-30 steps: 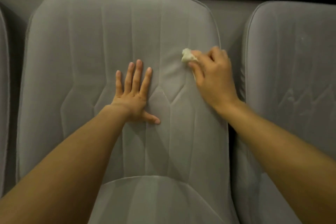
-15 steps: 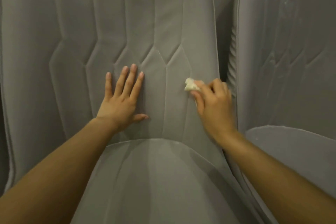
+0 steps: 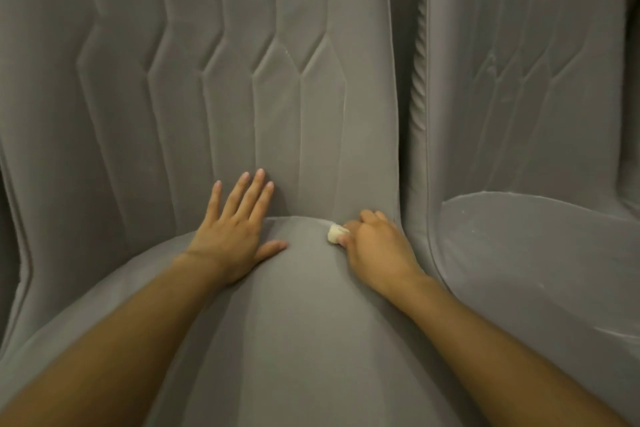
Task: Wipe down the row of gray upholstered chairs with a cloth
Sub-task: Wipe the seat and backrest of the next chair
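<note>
A gray upholstered chair [image 3: 214, 80] with quilted stitching fills the view, its seat cushion [image 3: 298, 329] bulging toward me. My right hand [image 3: 377, 246] is closed around a small wad of white cloth [image 3: 335, 233] and presses it where the backrest meets the seat, near the chair's right edge. Only a corner of the cloth shows past my fingers. My left hand [image 3: 235, 229] lies flat with fingers spread across the same crease, a little left of the cloth.
A second gray chair [image 3: 526, 87] stands right beside this one, with its seat [image 3: 540, 260] at the lower right. A narrow ribbed gap [image 3: 417, 80] separates the two backrests. A sliver of a third chair edge [image 3: 8, 218] shows at far left.
My right hand has dragged the cloth down the backrest's right side to the seat crease. My left hand slid down as well, and the view has tilted downward.
</note>
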Demonstrator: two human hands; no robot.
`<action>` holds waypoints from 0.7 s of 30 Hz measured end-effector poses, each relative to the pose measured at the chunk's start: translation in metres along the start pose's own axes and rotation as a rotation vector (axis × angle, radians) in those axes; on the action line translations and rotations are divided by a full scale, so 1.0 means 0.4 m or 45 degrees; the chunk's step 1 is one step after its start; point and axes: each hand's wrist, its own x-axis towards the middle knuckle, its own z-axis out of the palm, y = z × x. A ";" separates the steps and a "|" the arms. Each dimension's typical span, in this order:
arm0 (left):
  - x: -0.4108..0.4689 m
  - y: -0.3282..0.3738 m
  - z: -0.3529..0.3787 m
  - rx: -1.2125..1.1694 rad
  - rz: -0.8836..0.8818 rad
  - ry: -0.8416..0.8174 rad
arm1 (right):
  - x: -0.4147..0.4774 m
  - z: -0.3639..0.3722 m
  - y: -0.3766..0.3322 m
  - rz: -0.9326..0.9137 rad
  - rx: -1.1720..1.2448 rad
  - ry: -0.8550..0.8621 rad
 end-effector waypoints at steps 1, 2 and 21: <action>0.000 0.028 0.002 -0.063 -0.015 -0.035 | -0.019 -0.005 0.009 0.044 0.067 -0.022; -0.003 0.057 -0.001 -0.119 -0.042 -0.096 | -0.041 -0.011 0.016 0.072 0.133 -0.040; -0.047 0.575 -0.279 -0.430 0.178 -1.087 | -0.314 -0.296 0.295 1.015 0.750 0.011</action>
